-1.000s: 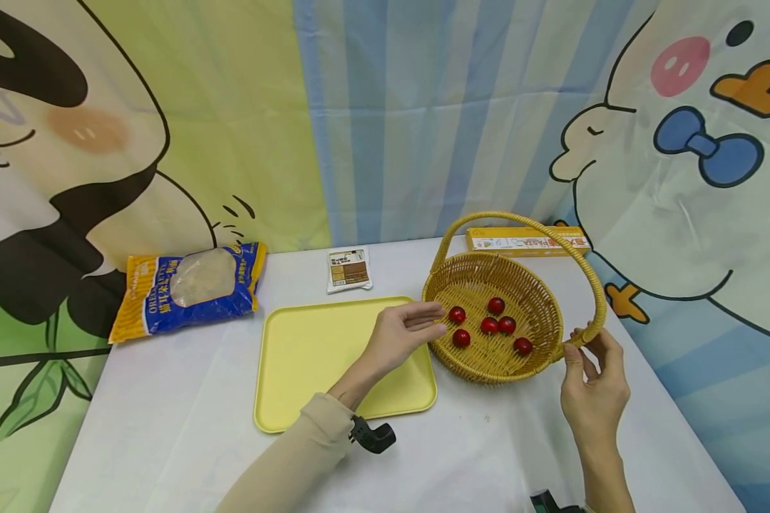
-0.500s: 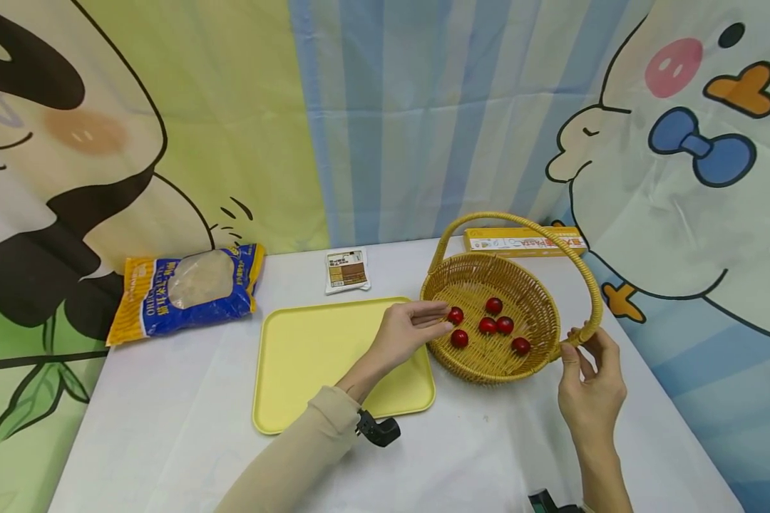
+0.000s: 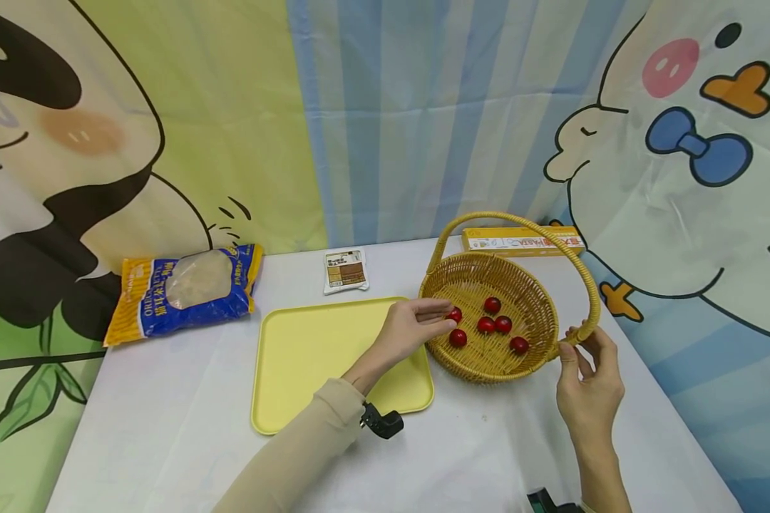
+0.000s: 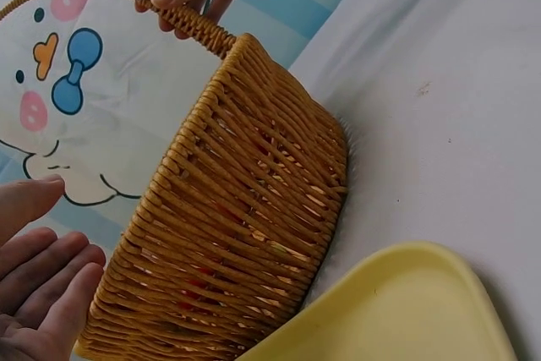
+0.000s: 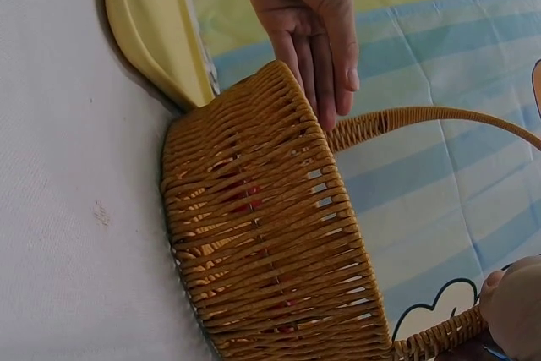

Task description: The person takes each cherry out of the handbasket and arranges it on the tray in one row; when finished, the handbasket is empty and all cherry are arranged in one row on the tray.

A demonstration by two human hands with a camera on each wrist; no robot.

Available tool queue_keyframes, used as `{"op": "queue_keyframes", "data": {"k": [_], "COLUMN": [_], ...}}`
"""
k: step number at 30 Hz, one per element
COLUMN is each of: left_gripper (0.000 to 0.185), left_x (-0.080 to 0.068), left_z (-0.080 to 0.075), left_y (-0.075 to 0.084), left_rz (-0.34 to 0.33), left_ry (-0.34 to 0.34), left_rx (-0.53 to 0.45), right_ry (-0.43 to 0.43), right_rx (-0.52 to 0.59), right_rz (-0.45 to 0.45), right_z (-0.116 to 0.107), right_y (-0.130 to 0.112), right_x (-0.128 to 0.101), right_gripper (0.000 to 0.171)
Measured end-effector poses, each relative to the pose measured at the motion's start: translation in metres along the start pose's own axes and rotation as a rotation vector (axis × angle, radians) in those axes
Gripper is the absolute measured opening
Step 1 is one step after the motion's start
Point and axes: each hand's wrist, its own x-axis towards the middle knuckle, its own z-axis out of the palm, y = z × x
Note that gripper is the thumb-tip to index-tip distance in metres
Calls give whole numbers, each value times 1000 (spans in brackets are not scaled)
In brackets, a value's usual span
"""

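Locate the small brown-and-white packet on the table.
In the head view, the small brown-and-white packet lies centre-back on the white table, just behind the yellow plastic tray, between the blue-and-yellow bag and the wicker basket.

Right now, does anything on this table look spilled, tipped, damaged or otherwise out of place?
Nothing stands out. The wicker basket sits upright on the table with all six red fruits inside. The right hand grips its handle base; the left hand reaches over the rim. The yellow tray lies flat, and the blue bag looks intact.

A white-clothed table (image 3: 186, 420) fills the lower frame. On it lie a yellow tray (image 3: 301, 363) at centre, a wicker basket (image 3: 539, 313) right of it, a blue-and-yellow bag (image 3: 182, 288) at left. A small packet (image 3: 346, 271) and a yellow box (image 3: 520, 241) sit along the far edge.
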Motion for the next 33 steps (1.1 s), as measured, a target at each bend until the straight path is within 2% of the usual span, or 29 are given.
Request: {"op": "queue_keyframes", "data": {"k": [7,15,20,28,33], "left_gripper": [45,47,46,45,41], "left_x": [5,12,16,25,30], "left_z": [1,4,6,9,11], "left_y": [1,4,7,12,12], "left_rz": [-7,-9,18,83,117], "left_ry": [4,-35,-96,-209,-257], "left_rx": [42,140,303,661,760], "right_ry": [-4,-1,-2,1,2], "right_rx": [17,4,8,12,2], "right_rz": [-1,0,0,2,10], "right_z": [0,0,0,0,0], "right_y": [1,3,4,5,5], "right_x": [0,1,0,1,0], "right_gripper": [56,52,53,51,52]}}
